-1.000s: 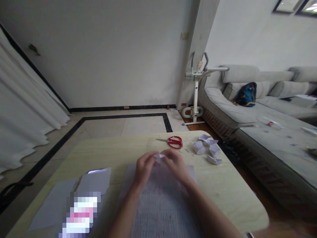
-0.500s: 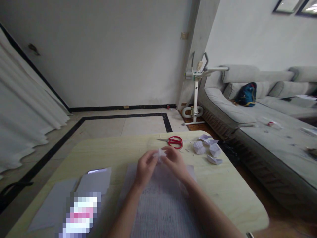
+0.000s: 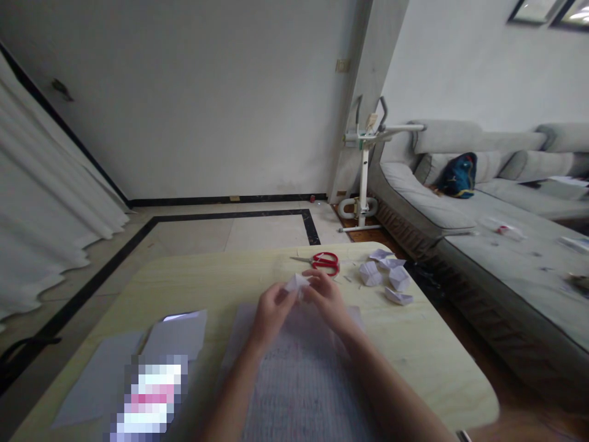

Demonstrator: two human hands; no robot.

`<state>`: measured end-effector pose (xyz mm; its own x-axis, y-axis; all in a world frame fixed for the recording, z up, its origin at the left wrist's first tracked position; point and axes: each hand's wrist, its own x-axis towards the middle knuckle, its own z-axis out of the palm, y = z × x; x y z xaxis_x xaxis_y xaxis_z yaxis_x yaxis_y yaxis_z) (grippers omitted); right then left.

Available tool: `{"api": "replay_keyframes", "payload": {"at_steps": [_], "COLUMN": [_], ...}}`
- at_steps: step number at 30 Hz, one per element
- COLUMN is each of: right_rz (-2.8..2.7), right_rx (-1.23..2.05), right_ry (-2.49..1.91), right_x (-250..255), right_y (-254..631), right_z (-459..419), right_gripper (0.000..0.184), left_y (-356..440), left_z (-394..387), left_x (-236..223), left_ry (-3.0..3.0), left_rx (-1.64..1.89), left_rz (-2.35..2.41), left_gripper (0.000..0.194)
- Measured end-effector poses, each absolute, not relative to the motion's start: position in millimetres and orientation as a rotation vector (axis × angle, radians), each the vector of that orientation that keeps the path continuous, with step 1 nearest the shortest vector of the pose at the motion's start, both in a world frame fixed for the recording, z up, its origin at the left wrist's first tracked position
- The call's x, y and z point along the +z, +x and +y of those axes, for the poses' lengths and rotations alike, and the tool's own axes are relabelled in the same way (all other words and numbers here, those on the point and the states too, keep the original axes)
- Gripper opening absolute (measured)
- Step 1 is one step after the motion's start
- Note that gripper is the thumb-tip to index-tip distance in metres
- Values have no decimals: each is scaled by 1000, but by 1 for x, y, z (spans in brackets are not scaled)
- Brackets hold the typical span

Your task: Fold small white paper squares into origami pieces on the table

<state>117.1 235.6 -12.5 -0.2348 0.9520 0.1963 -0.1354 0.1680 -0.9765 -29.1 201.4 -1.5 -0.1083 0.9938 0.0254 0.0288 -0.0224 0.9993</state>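
Note:
My left hand (image 3: 271,312) and my right hand (image 3: 327,299) meet above the middle of a pale wooden table (image 3: 221,283). Both pinch a small folded piece of white paper (image 3: 297,283) between their fingertips, held just above the tabletop. Under my forearms lies a lined white sheet (image 3: 301,374). Red-handled scissors (image 3: 324,263) lie just beyond my right hand. Several finished folded paper pieces (image 3: 387,276) sit in a cluster to the right of the scissors.
Loose paper sheets (image 3: 177,334) and a blurred patch lie at the table's left front. A grey sofa (image 3: 483,209) with a blue bag (image 3: 456,175) runs along the right. A white exercise machine (image 3: 365,172) stands behind the table, white curtains at the left.
The folded paper has turned and risen slightly between my fingertips, and both hands have shifted a little toward the scissors.

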Motion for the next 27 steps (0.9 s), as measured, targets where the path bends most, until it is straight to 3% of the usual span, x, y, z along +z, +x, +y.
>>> {"api": "replay_keyframes", "payload": {"at_steps": [4,11,19,27], "right_rz": [-1481,-1781,-1799,-1580], "right_rx": [1005,659,674,937], "right_ry": [-974,-1031,-1022,-997], "right_x": [-12,-13,-13,-10], "right_y": [119,114,113,112], "right_z": [235,228,228,228], "right_gripper": [12,7,7,24], "left_y": [-31,-31,-29,-28], "left_z": [201,202,203,201], "left_x": [-1,-8,-15,-10], "left_ry": [1205,1375,1384,1359], "left_rx": [1404,1450,1422,1386], "left_rz": [1426,1529,1483,1480], "left_gripper": [19,16,16,18]}}
